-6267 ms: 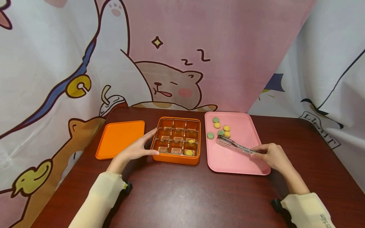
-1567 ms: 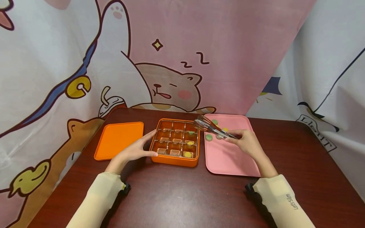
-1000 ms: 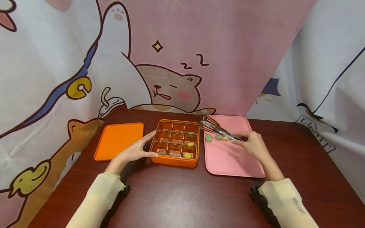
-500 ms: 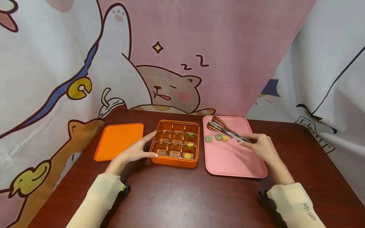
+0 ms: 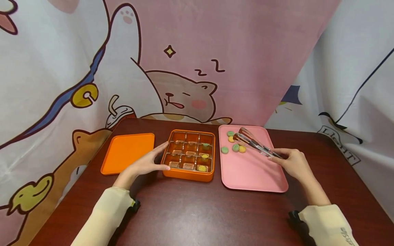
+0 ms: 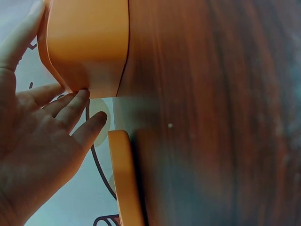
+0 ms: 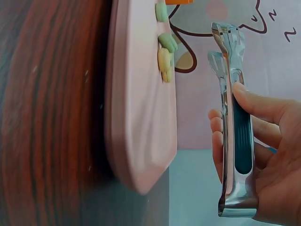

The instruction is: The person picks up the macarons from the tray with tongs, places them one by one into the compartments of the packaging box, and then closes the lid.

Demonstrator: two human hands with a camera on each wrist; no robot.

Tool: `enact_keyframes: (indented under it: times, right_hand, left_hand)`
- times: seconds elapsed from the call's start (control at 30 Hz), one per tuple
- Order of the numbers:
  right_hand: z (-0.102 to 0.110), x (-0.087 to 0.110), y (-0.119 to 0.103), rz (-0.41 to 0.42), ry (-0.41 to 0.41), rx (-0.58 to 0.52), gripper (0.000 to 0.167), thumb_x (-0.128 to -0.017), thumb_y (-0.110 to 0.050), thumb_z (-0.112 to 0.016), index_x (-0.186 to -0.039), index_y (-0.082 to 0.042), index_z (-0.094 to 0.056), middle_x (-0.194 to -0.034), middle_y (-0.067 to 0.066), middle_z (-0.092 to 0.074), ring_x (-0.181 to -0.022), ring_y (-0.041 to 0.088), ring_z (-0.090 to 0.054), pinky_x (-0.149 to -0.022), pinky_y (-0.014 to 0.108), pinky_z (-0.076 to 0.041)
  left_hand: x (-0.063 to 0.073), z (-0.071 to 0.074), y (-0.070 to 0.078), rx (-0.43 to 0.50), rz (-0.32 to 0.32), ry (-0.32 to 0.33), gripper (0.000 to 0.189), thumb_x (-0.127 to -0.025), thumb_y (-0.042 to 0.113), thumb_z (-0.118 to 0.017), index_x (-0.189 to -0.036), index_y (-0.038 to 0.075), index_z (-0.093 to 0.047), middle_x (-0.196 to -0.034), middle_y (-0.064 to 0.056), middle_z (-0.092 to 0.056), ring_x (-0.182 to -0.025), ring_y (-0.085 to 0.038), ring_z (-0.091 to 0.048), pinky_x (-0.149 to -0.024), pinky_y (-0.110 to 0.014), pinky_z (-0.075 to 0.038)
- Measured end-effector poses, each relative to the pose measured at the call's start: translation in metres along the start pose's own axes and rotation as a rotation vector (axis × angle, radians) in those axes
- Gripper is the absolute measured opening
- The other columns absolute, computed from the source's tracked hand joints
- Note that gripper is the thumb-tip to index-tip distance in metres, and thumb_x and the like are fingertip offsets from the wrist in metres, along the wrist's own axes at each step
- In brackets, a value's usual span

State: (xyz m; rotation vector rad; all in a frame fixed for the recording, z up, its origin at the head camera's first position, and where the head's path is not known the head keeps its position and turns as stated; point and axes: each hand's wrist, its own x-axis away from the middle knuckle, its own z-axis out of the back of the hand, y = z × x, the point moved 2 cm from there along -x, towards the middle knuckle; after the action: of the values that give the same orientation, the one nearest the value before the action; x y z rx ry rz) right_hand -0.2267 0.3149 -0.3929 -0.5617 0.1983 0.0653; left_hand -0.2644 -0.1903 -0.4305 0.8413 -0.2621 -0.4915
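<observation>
In the head view my right hand (image 5: 293,163) holds metal serving tongs (image 5: 257,145) over the pink tray (image 5: 252,174). Their slotted tips are apart with nothing between them, as the right wrist view shows. Small round cookie-like pieces lie on the tray, some green (image 5: 224,150) and some yellow (image 5: 242,149). My left hand (image 5: 143,164), thumb and fingers spread, touches the left side of the orange box (image 5: 187,175). A divided insert fills the box. In its right column sit a green piece (image 5: 205,145) at the back and yellow pieces (image 5: 201,168) in front.
A flat orange lid (image 5: 128,153) lies left of the box on the dark wooden table (image 5: 191,215). Behind the table hangs a cartoon-printed curtain (image 5: 246,68).
A green piece now sits in the box's back right cell. From over the box, the right hand has carried the parted tongs rightward to the tray. The left hand has stayed at the box.
</observation>
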Motion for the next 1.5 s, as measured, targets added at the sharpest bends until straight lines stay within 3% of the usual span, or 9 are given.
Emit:
enact_keyframes:
  times: [0.17, 0.37, 0.6, 0.9, 1.33, 1.5]
  right_hand:
    - [0.003, 0.004, 0.008, -0.002, 0.010, 0.013, 0.039, -0.086, -0.030, -0.078, -0.115, -0.003, -0.075, -0.108, 0.027, -0.073, -0.098, 0.042, -0.067, -0.073, 0.036, -0.047]
    - [0.002, 0.009, 0.018, -0.005, 0.008, 0.024, 0.035, -0.087, -0.025, -0.077, -0.113, -0.001, -0.075, -0.108, 0.028, -0.072, -0.097, 0.043, -0.066, -0.073, 0.038, -0.048]
    - [0.000, 0.014, 0.028, -0.039, -0.037, 0.038, 0.037, -0.088, -0.025, -0.075, -0.116, 0.000, -0.073, -0.112, 0.031, -0.070, -0.104, 0.047, -0.064, -0.078, 0.052, -0.051]
    - [-0.007, 0.018, 0.038, -0.061, -0.086, 0.038, 0.039, -0.087, -0.028, -0.077, -0.115, -0.001, -0.074, -0.107, 0.026, -0.073, -0.094, 0.036, -0.066, -0.070, 0.034, -0.046]
    - [-0.010, 0.015, 0.040, -0.065, -0.123, 0.069, 0.041, -0.084, -0.021, -0.077, -0.116, 0.004, -0.072, -0.108, 0.031, -0.070, -0.088, 0.034, -0.062, -0.067, 0.033, -0.045]
    - [-0.011, 0.014, 0.039, -0.081, -0.135, 0.085, 0.042, -0.084, -0.021, -0.078, -0.116, 0.006, -0.071, -0.112, 0.033, -0.069, -0.093, 0.040, -0.063, -0.071, 0.045, -0.052]
  left_hand:
    - [0.000, 0.000, -0.002, -0.001, 0.006, 0.003, 0.101, -0.086, 0.037, -0.078, -0.161, 0.012, -0.016, -0.168, -0.015, -0.011, -0.154, -0.040, -0.014, -0.118, -0.068, -0.016]
    - [-0.001, 0.000, 0.000, 0.001, 0.016, 0.006, 0.101, -0.086, 0.037, -0.078, -0.161, 0.013, -0.016, -0.168, -0.016, -0.010, -0.154, -0.041, -0.013, -0.118, -0.068, -0.016]
    - [0.000, 0.000, -0.001, -0.008, 0.017, 0.003, 0.100, -0.086, 0.037, -0.078, -0.161, 0.012, -0.016, -0.168, -0.016, -0.011, -0.154, -0.040, -0.013, -0.118, -0.067, -0.016]
    - [0.000, -0.001, 0.000, -0.010, 0.014, 0.006, 0.098, -0.087, 0.033, -0.077, -0.161, 0.011, -0.016, -0.168, -0.016, -0.011, -0.154, -0.041, -0.014, -0.118, -0.067, -0.017]
    - [0.000, -0.001, 0.002, -0.011, 0.020, 0.007, 0.099, -0.087, 0.033, -0.077, -0.161, 0.011, -0.016, -0.168, -0.016, -0.011, -0.153, -0.041, -0.014, -0.118, -0.068, -0.017]
    - [0.001, -0.001, 0.002, -0.013, 0.028, 0.008, 0.098, -0.087, 0.034, -0.077, -0.161, 0.011, -0.016, -0.168, -0.016, -0.011, -0.153, -0.042, -0.014, -0.118, -0.068, -0.017]
